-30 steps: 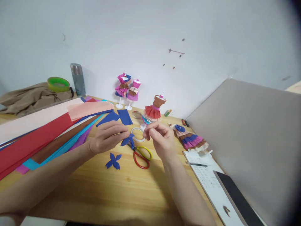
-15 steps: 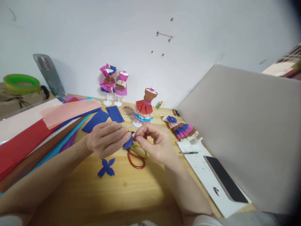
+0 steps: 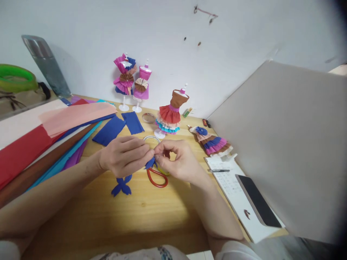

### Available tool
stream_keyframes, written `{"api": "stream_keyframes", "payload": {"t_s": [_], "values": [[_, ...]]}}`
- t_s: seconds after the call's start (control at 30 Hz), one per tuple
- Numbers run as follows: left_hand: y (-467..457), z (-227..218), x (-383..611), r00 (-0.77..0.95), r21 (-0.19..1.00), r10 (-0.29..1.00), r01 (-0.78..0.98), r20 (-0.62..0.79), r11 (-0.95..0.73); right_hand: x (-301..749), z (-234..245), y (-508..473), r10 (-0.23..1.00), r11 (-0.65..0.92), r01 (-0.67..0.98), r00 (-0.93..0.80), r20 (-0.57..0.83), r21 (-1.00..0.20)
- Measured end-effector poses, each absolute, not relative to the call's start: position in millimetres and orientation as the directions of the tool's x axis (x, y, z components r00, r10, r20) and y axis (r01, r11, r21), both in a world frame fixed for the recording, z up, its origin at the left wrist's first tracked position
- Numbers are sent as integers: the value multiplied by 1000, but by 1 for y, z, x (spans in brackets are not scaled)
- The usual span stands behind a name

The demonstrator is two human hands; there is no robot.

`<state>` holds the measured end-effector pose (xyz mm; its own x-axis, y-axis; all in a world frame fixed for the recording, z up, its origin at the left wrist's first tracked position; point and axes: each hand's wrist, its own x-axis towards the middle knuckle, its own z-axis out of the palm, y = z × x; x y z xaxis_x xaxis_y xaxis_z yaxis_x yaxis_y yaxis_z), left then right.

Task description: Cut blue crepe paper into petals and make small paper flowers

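Note:
My left hand (image 3: pixel 124 155) and my right hand (image 3: pixel 177 160) meet over the wooden table (image 3: pixel 151 213), both pinching a small blue paper flower piece (image 3: pixel 150 163) between their fingertips. Just below the hands lie scissors (image 3: pixel 157 177) with red and yellow handles. A second blue paper flower (image 3: pixel 121 186) lies flat on the table under my left wrist. A ring of clear tape (image 3: pixel 151 138) sits just beyond my fingers.
Long sheets of coloured crepe paper (image 3: pixel 40 137) spread at the left, with two blue pieces (image 3: pixel 119 127). Three small mannequins in paper dresses (image 3: pixel 170 113) stand at the back; another dress (image 3: pixel 213 141) lies flat. A notepad with pen (image 3: pixel 226 177), a phone (image 3: pixel 257 206) and a grey board (image 3: pixel 292 144) lie right.
My hands have come together on the blue paper piece and lowered slightly toward the scissors. The view has tilted down and shifted.

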<state>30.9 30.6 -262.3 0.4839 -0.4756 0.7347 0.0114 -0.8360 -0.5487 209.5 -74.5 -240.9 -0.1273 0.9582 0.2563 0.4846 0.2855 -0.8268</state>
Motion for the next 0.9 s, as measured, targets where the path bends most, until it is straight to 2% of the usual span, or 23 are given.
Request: {"api": "stream_keyframes", "payload": {"t_s": [0.2,0.4,0.9], "values": [[33,-262,33,470,-563,-525,-70,710,-823,212,-242,-76,968,249,559,-130,213,-791],[34,-265,34,509,-561,-508,-60,694,-826,209,-244,-72,977,210,615,-98,191,-760],[34,-276,35,521,-536,-446,27,728,-844,210,-253,-59,988,151,400,-60,139,-904]]}}
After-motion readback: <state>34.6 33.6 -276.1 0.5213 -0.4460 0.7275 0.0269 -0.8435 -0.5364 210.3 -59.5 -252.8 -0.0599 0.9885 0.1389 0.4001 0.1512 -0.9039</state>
